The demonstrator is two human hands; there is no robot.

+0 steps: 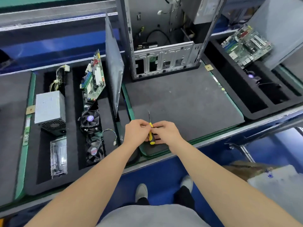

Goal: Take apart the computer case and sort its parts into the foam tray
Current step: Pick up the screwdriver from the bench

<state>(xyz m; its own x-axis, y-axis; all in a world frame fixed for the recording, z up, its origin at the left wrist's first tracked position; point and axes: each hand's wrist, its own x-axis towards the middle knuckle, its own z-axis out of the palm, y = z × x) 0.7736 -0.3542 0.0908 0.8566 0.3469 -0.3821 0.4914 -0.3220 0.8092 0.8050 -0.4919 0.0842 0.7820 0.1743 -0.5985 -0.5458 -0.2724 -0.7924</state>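
Observation:
The open computer case [165, 46] stands upright at the back of a dark work mat [188, 102], with cables and a drive cage showing inside. My left hand [136, 131] and my right hand [165, 131] meet over the mat's near edge. Both grip a yellow-and-black screwdriver [151, 133], its thin shaft pointing away from me. To the left lies the foam tray [70, 128]. It holds a power supply [49, 108], a motherboard [93, 79] standing on edge, two fans [90, 120], a metal bracket [58, 158] and the case side panel [114, 66].
A second foam tray [246, 102] at the right holds another motherboard [246, 45] and a dark part. A grey panel [282, 30] leans above it. The blue bench edge [213, 141] runs in front of me, with my feet on the floor below.

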